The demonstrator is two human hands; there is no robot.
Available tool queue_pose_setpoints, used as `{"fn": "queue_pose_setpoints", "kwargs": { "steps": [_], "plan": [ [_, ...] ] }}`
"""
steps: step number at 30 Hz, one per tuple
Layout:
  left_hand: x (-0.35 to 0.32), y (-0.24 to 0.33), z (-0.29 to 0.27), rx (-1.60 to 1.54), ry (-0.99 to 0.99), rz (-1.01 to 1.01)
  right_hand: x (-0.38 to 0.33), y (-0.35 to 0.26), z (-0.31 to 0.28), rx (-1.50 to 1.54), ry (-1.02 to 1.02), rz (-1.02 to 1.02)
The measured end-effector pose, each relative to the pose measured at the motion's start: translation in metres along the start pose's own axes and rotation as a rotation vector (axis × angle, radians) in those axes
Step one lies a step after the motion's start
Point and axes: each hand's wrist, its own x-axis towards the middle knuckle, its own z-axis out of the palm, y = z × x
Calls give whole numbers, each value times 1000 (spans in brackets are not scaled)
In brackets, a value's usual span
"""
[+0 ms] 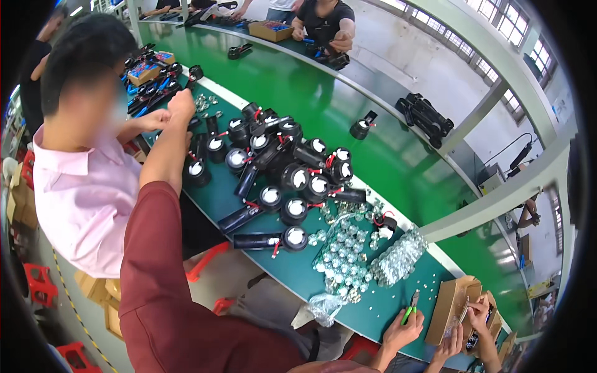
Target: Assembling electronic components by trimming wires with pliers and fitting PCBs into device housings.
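Observation:
My left arm, in a maroon sleeve, reaches far to the left. My left hand (181, 104) is closed in a fist beside a co-worker's hand (158, 119); whatever is inside it is hidden. At the lower right, my right hand (400, 334) is closed around green-handled pliers (411, 308), jaws pointing up. Between my hands lies a pile of black torch-like housings (295, 177) with round heads, white discs and red wires. Nearer the pliers, many small clear round pieces (342, 255) spill around a clear plastic bag (326, 306).
A bubble-wrapped bundle (399, 258) lies by the bench's white rail. At right, another worker's hands (477, 313) are at a cardboard box (449, 304). A person in a pink shirt (87, 199) sits close on my left. Beyond runs a green conveyor (298, 93); a slanted white post (485, 202) crosses the right side.

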Motion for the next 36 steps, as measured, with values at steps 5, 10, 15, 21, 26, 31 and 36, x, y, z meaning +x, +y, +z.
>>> {"fn": "queue_pose_setpoints", "kwargs": {
  "steps": [5, 10, 15, 21, 26, 31, 36],
  "plan": [
    [-1, 10, 7, 157, -51, 32, 1, -5, -1, 14, 32, -15],
    [8, 24, -7, 170, -159, 24, 4, -5, 2, 10, 5, 41],
    [23, 76, -35, 17, 7, 121, 8, -6, -2, 18, -8, 29],
    [31, 249, -52, -938, -280, 275, 5, -1, -6, -101, 21, -82],
    [31, 331, -30, -1272, -724, 21, 6, 7, -1, -102, 63, -261],
    [24, 362, -22, -1576, -809, -36, 2, 15, 5, -67, 50, -234],
    [7, 359, -45, -1857, -856, -68, 4, -5, -11, -99, 5, -98]
  ]
}}
